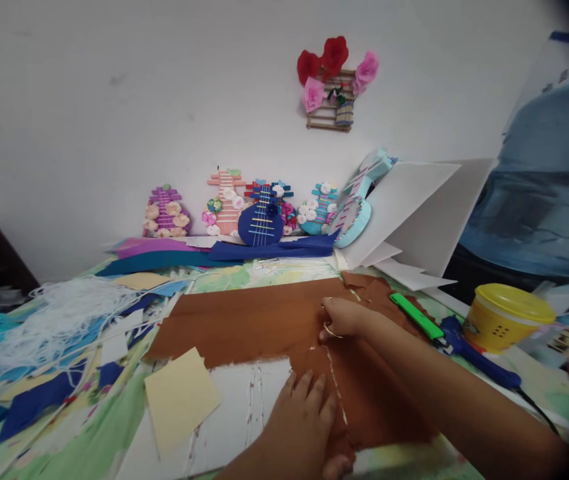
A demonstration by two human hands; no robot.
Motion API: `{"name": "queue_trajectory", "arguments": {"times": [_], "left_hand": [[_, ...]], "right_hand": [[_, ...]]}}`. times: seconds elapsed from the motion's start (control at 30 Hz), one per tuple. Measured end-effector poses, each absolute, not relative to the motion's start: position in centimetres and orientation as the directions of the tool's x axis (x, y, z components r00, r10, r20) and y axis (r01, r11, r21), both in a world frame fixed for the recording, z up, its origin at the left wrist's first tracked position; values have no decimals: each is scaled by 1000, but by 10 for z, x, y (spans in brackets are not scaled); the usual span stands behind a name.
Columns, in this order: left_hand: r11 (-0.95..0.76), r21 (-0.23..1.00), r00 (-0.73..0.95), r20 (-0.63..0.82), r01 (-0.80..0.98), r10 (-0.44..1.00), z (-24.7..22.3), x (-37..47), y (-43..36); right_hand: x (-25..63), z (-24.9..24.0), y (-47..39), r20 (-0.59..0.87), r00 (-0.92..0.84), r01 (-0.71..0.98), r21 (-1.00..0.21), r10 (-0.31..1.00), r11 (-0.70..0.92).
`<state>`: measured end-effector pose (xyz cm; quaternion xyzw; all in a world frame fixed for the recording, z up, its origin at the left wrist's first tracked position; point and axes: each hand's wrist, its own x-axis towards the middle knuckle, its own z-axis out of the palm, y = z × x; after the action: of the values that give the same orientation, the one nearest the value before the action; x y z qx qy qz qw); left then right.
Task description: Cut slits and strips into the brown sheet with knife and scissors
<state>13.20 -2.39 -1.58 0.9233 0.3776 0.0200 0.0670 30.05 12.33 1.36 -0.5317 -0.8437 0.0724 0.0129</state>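
Note:
A sheet of brown cloth (244, 320) lies across the table, partly over a white board (224, 413). My left hand (304, 413) rests flat on the cloth and the board's edge, fingers apart. Just beyond it my right hand (342, 319) is closed low over the cloth, with a thin gold-coloured loop by its fingers; what it grips is too small to make out. A pale, jagged line runs down the cloth from near the right hand. On the board's left side lies a cream paper piece (182, 400).
White string (64, 320) and blue scraps lie left. At right are a green cutter (417, 315), a blue glue gun (479, 353) and a yellow tub (507, 320). Behind, decorated instrument models (262, 220) line the wall beside white boards (409, 207).

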Motion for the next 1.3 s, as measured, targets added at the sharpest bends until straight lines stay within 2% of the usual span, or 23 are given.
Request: {"name": "queue_trajectory", "arguments": {"times": [0.13, 0.17, 0.27, 0.33, 0.4, 0.47, 0.57, 0.67, 0.73, 0.83, 0.9, 1.03, 1.17, 1.23, 1.3], "left_hand": [[-738, 24, 724, 177, 674, 667, -41, 136, -30], [-740, 1, 715, 259, 673, 650, -48, 137, -30], [-746, -34, 661, 492, 665, 567, -62, 136, -31], [-742, -45, 630, 563, 669, 535, -67, 136, -31], [-736, -64, 621, 589, 674, 517, -68, 135, -31], [-736, -77, 630, 582, 673, 515, -67, 135, -31], [-735, -53, 645, 525, 676, 555, -66, 135, -32], [-729, 5, 635, 487, 685, 600, -63, 134, -35], [-726, 60, 620, 476, 685, 624, -57, 134, -36], [-713, 156, 599, 436, 684, 671, -43, 133, -37], [-693, 203, 582, 411, 692, 702, -32, 133, -37], [-692, 231, 573, 416, 684, 706, -18, 133, -37], [-731, 155, 590, 492, 665, 640, -22, 138, -36], [-740, 113, 599, 513, 663, 615, -28, 142, -34], [-746, 104, 612, 504, 658, 610, -32, 143, -31]], "right_hand": [[317, 33, 97, 37, -416, 883, -223, 908, 414], [322, 39, 89, 75, -400, 872, -277, 914, 404], [337, 53, 65, 229, -311, 741, -549, 922, 386], [344, 59, 49, 338, -262, 649, -631, 904, 424], [346, 61, 33, 452, -283, 642, -566, 846, 517], [344, 57, 18, 485, -393, 697, -398, 781, 597], [337, 42, -3, 324, -624, 706, -157, 711, 691], [334, 22, -20, 163, -781, 610, -2, 603, 792], [334, 13, -28, 117, -809, 584, 40, 577, 811], [338, 8, -35, 80, -789, 608, -40, 609, 793], [340, 11, -38, 33, -736, 665, -155, 676, 731], [339, 18, -48, -37, -521, 811, -332, 853, 481], [331, 4, -56, 1, -198, 936, -298, 980, 189], [324, -7, -57, 48, -34, 969, -243, 998, 44], [317, -13, -56, 56, 52, 978, -203, 997, -40]]}}
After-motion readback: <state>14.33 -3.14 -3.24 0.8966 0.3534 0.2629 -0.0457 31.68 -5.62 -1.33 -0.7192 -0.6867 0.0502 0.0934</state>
